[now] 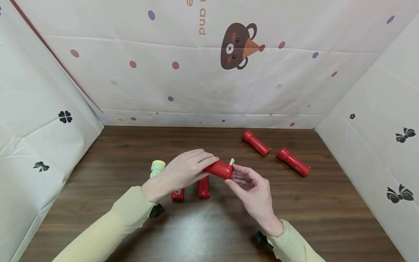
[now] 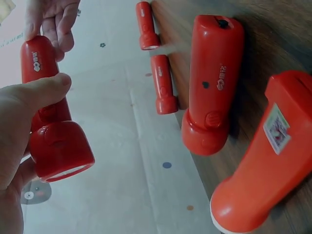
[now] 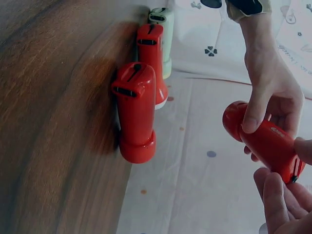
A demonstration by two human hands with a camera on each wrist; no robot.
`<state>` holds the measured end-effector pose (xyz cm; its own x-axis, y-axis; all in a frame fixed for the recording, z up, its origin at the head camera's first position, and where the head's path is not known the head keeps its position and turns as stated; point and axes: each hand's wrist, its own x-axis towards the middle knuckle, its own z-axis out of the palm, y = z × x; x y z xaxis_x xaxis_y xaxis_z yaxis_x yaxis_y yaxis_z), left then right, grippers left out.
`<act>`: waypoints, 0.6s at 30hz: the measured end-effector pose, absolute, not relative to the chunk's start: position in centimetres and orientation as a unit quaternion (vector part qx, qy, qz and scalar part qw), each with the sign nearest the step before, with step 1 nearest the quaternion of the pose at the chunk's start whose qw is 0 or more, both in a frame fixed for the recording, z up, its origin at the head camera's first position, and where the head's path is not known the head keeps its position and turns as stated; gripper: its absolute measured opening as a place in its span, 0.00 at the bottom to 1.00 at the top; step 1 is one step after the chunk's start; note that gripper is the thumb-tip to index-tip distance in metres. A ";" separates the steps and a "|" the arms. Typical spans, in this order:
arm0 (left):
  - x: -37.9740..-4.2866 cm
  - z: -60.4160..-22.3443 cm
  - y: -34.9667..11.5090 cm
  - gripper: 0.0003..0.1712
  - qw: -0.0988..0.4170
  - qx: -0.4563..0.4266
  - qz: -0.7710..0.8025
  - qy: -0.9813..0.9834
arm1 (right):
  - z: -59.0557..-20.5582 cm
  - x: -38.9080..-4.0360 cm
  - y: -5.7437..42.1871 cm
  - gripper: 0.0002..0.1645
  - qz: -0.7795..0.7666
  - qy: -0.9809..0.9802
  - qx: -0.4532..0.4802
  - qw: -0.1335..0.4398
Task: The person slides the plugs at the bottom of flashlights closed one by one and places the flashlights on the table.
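Observation:
My left hand (image 1: 184, 169) grips a red flashlight (image 1: 219, 169) in the air above the table, with the thumb along its body. Its wide head (image 2: 63, 151) points left, toward my left forearm. At the tail, my right hand (image 1: 253, 193) pinches the end between thumb and fingers. A small pale piece (image 1: 231, 161) sticks up from that end, beside the right index finger. Beneath and behind the left hand lie a red flashlight (image 1: 203, 187), one with a white label (image 2: 277, 129), and a pale green flashlight (image 1: 158, 166), each partly covered in the head view.
Two more red flashlights (image 1: 256, 143) (image 1: 293, 162) lie at the back right of the dark wooden table (image 1: 311, 211). White printed sheets (image 1: 196, 83) stand along the back and both sides of the table.

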<state>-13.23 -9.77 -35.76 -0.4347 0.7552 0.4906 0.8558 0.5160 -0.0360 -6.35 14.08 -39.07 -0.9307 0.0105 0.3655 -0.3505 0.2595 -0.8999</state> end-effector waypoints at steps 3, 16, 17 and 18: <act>-13.0 -35.9 -10.3 0.34 0.237 -0.482 -0.116 -0.836 | -39.1 -6.2 14.0 0.24 0.601 -0.774 0.131 0.150; -12.5 -36.9 -11.5 0.36 0.272 -0.496 -0.146 -0.812 | -39.0 -6.1 13.7 0.25 0.626 -0.752 0.167 0.123; -12.5 -36.9 -11.6 0.35 0.272 -0.497 -0.149 -0.810 | -38.9 -6.1 13.7 0.25 0.629 -0.752 0.160 0.111; -12.5 -36.9 -11.6 0.35 0.271 -0.498 -0.152 -0.809 | -38.9 -6.1 13.8 0.24 0.633 -0.754 0.149 0.097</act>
